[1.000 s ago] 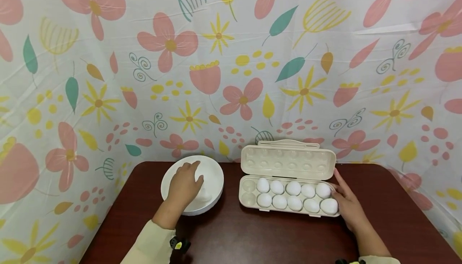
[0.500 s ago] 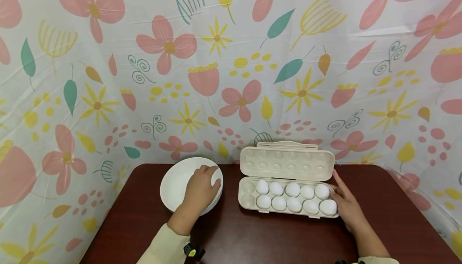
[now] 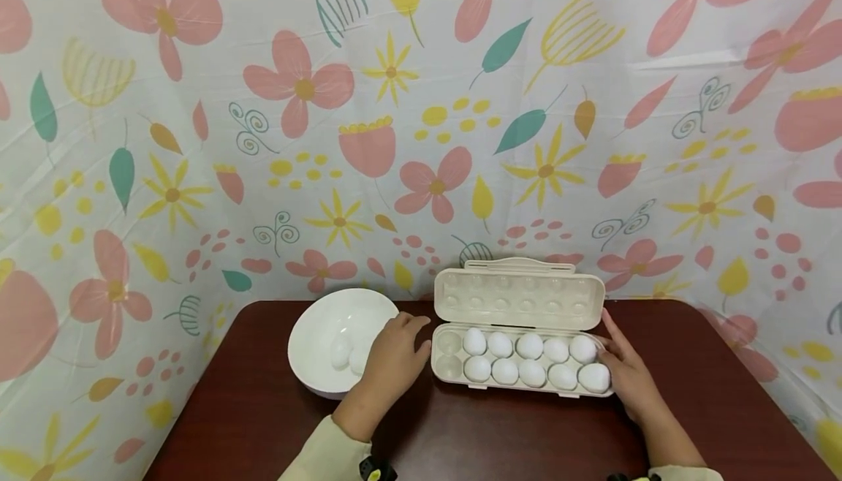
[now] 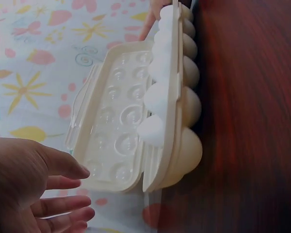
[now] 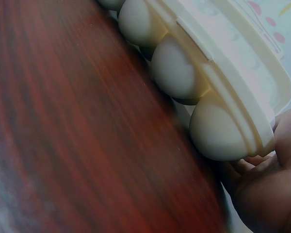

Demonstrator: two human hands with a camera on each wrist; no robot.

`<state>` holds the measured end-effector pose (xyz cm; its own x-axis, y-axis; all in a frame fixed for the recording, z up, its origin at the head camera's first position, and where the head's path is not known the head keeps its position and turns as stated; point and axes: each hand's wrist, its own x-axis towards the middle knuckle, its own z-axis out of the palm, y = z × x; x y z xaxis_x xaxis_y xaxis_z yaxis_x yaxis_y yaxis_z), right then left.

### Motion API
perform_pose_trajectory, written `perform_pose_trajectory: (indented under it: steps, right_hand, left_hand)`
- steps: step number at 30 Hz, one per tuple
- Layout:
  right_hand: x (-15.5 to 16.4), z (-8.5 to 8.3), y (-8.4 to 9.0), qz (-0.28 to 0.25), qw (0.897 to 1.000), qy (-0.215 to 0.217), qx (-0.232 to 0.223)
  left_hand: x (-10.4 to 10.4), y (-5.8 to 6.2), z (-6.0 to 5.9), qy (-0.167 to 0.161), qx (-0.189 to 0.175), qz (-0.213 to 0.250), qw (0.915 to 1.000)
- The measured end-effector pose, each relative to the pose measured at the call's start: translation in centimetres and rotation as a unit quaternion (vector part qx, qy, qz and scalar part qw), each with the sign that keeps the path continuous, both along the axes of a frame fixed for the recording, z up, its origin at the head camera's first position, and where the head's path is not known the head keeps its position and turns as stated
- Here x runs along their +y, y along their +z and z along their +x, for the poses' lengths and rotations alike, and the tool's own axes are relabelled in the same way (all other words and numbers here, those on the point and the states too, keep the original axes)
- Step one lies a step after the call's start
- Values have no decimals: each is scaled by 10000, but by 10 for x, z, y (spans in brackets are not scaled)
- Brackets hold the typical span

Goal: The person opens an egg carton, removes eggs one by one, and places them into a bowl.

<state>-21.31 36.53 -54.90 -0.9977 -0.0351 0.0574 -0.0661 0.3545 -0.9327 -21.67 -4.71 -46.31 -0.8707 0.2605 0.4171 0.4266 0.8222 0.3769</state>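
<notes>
An open cream egg carton [image 3: 452,368] lies on the dark red table [image 3: 513,430], its lid [image 3: 520,298] propped up behind. Several white eggs [image 3: 505,371] fill it; the two cells at its left end are empty. My left hand [image 3: 395,353] hovers between the white bowl [image 3: 316,324] and the carton's left end. Its fingers [image 4: 63,167] are loosely straight, and the left wrist view shows nothing in them. Two eggs [image 3: 349,355] lie in the bowl. My right hand [image 3: 625,375] rests against the carton's right end [image 5: 223,128], its fingers touching it.
A flowered cloth [image 3: 421,137] hangs as a backdrop behind the table and round both sides. The table's front strip [image 3: 526,444] is bare wood.
My left hand has come out of the bowl and moved right to the carton's left end. The right hand has stayed on the carton's right end.
</notes>
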Motion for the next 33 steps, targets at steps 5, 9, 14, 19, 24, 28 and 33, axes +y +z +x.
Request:
perform_pose_trajectory:
  steps: [5,9,14,19,24,28,33]
  right_hand:
    - [0,-1,-2,45,10000,-57,13]
    - [0,-1,-3,46,10000,-74,10]
    - [-1,0,-1,-6,10000,-45,22]
    - [-2,0,1,15,9999,-57,101]
    - [-3,-1,2,5,9999,-56,110]
    - [-3,-1,2,0,9999,-72,81]
    - [-3,-1,0,19,9999,-101,57]
  left_hand:
    - [11,-6,2,-146,5,-67,9999]
    - [20,-11,3,-235,-108,-155,9995]
    - [30,-19,4,-276,-234,-316,9988]
    - [38,-30,5,-397,-138,-361,9985]
    - [46,-41,5,-515,30,-311,9982]
    - [52,-48,5,-497,97,-434,9978]
    - [57,-51,5,-507,18,-500,9975]
